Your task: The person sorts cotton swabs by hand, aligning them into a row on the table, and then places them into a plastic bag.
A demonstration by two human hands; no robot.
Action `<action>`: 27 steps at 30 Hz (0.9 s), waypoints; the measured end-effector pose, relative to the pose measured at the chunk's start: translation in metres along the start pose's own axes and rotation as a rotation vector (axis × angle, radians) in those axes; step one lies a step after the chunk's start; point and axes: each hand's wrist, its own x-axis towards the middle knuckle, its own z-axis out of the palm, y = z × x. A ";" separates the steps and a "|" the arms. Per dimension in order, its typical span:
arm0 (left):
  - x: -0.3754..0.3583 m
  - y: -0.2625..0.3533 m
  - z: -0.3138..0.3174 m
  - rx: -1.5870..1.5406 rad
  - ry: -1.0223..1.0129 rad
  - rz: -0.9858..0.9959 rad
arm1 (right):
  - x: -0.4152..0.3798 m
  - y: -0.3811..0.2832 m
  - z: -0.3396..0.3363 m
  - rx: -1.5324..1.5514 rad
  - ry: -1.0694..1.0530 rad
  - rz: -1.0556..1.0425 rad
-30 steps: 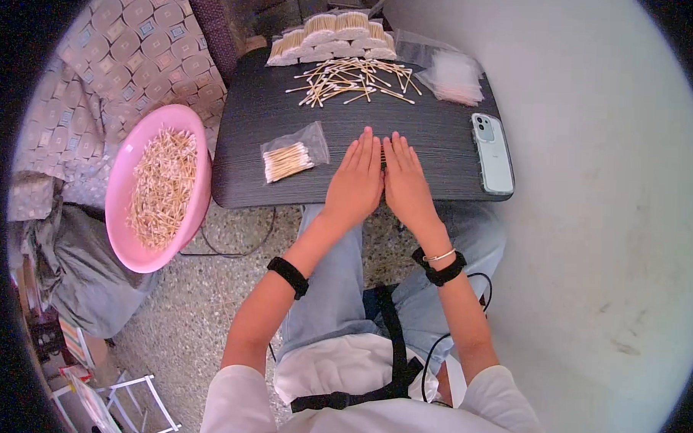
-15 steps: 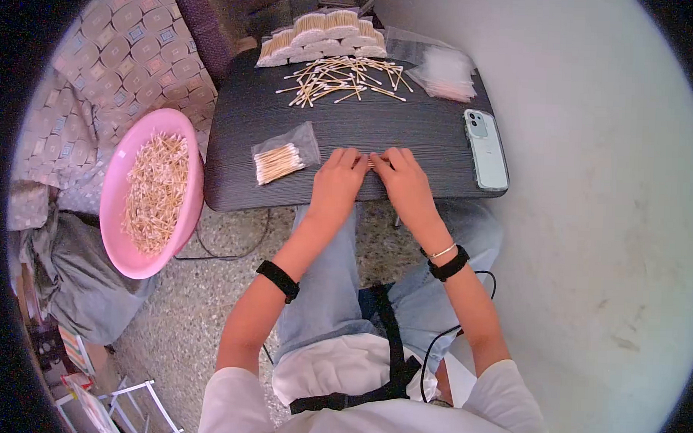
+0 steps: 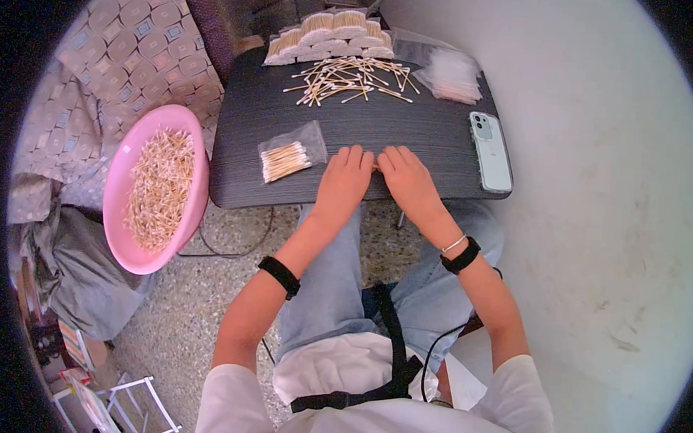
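Observation:
My left hand [image 3: 345, 180] and my right hand [image 3: 409, 182] meet near the front edge of the dark table [image 3: 410, 135]. Their fingers are closed around a small bunch of cotton swabs [image 3: 376, 167]. Only a sliver of tan stick shows between the fingertips; the hands hide the rest. Just left of my left hand lies a clear plastic bag [image 3: 312, 139] with a row of cotton swabs [image 3: 286, 162] in it. Farther back, loose cotton swabs [image 3: 343, 80] are scattered in a heap.
Filled swab packs [image 3: 330, 34] are stacked at the table's back edge. Flat plastic bags [image 3: 452, 74] lie at the back right, above a phone [image 3: 491, 151]. A pink tub [image 3: 118, 208] full of swabs stands left of the table. A pale wall [image 3: 592, 187] borders the right side.
The view has shifted slightly, moving the table a little to the right. My hands stay together at the same spot, with the fingers a bit straighter and the right elbow farther out.

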 end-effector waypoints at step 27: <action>-0.033 0.004 -0.071 -0.530 -0.212 0.100 | -0.031 -0.020 -0.059 0.783 -0.522 0.116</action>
